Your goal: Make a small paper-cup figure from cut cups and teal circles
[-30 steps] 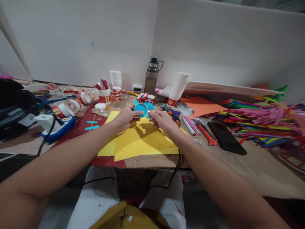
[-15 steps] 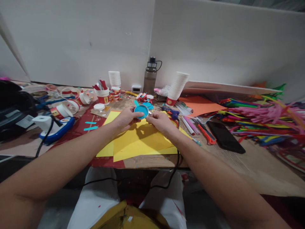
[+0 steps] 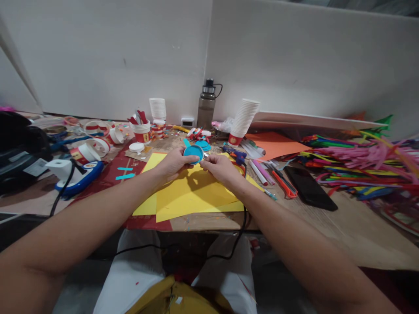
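A shallow round piece with a blue face and a pale rim [image 3: 192, 152] is held up over yellow paper sheets [image 3: 186, 196]. A short blue strip [image 3: 186, 142] sticks up from its upper left edge. My left hand [image 3: 175, 162] grips the piece, its thumb lying across the blue face. Fingertips of my right hand [image 3: 218, 166] are pinched together at the lower right rim. A small pale bit shows above them, too small to name. Behind the piece lie blue paper discs [image 3: 203, 145]. Two blue strips [image 3: 125, 176] lie on the red surface to the left.
A water bottle [image 3: 206, 107] and a leaning stack of paper cups [image 3: 244, 122] stand at the back. A hot glue gun [image 3: 236, 155], markers [image 3: 258, 172], orange-handled scissors [image 3: 285, 185] and a phone [image 3: 309, 187] lie right. Pipe cleaners [image 3: 366, 161] are heaped far right.
The round piece tips slightly, so its blue face looks flatter, and my left thumb reaches further across it. Both hands stay in nearly the same place.
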Demonstrator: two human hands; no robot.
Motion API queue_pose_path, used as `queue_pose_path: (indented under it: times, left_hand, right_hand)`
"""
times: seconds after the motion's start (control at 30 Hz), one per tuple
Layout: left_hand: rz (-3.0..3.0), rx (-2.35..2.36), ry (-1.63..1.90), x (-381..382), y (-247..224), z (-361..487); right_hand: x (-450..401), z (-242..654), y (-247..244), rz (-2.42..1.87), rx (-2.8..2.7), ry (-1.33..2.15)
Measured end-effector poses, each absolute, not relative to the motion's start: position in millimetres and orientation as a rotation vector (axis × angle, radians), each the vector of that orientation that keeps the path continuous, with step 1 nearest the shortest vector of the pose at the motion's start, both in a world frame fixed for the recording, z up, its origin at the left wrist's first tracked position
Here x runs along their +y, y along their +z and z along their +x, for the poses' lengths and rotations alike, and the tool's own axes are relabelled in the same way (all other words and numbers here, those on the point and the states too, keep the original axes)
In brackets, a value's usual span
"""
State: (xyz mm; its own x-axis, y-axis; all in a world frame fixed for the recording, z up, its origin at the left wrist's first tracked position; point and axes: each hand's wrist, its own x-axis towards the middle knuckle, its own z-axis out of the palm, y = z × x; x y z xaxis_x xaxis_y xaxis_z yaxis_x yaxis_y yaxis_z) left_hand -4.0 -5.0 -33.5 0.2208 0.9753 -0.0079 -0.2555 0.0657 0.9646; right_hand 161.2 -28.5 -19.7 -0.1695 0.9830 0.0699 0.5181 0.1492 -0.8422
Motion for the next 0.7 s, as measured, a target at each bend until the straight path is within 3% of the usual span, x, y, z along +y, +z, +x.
queue_pose_path:
  times: [0.7]
  left_hand:
    - [1.244, 0.729, 0.955, -4, -35, -9]
  right_hand:
    - [-21, 165, -23, -1.202, -1.474, 1.217]
